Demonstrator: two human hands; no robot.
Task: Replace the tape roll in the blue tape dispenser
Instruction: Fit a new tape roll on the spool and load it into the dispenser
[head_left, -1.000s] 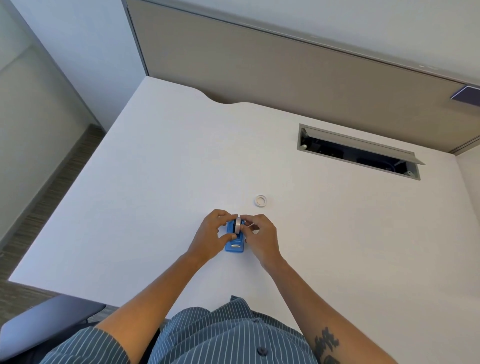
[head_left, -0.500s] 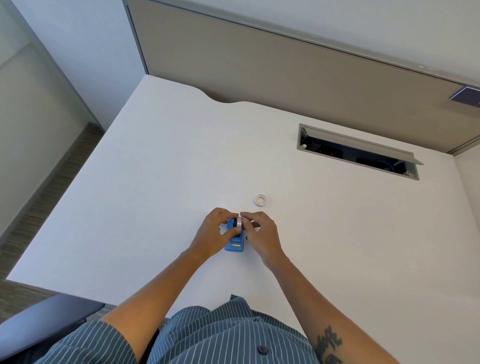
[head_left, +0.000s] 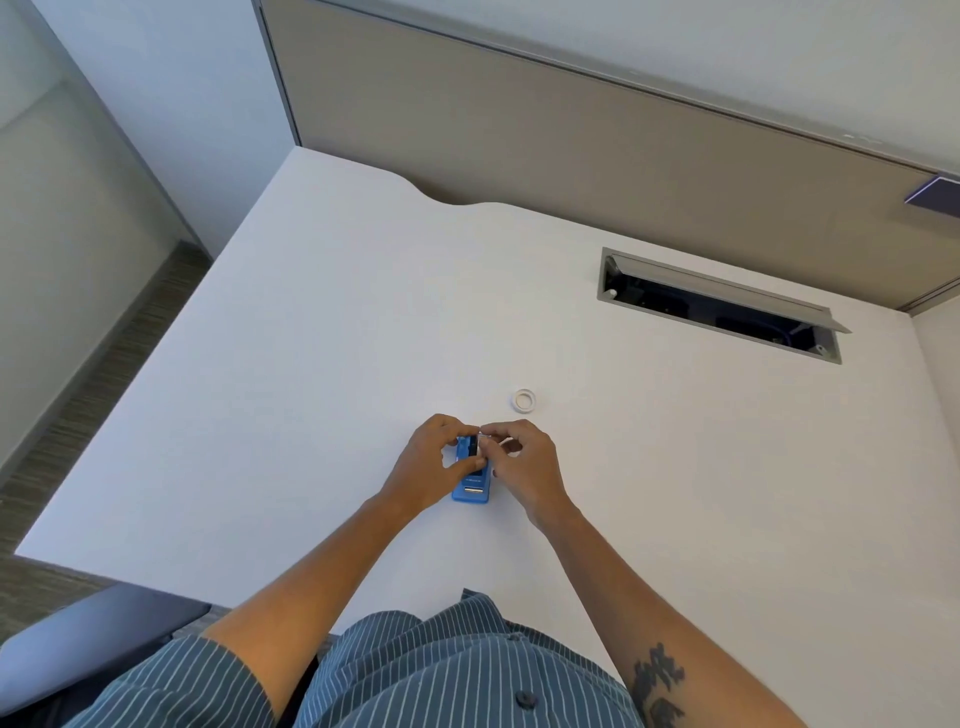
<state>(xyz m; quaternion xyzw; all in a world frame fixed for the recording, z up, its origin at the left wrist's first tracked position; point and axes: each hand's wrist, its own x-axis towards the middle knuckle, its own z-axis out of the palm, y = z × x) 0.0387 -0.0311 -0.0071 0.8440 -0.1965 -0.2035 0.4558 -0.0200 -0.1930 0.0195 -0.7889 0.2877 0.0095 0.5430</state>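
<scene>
A small blue tape dispenser lies on the white desk, its metal cutter end toward me. My left hand grips the dispenser's left side, thumb across its top. My right hand pinches a tape roll at the dispenser's far end, beside the dark slot there; the roll is mostly hidden by my fingers. Whether the roll sits in the slot I cannot tell. A second, white tape ring lies flat on the desk just beyond my right hand.
An open cable hatch with a raised grey lid is sunk in the desk at the back right. A beige partition closes off the far edge. The desk's left edge drops to carpet. A chair arm shows at bottom left.
The roll stood clearly visible on edge between my fingertips a second ago; now it is lower and tucked behind my fingers at the dispenser's far end. The white ring has not moved.
</scene>
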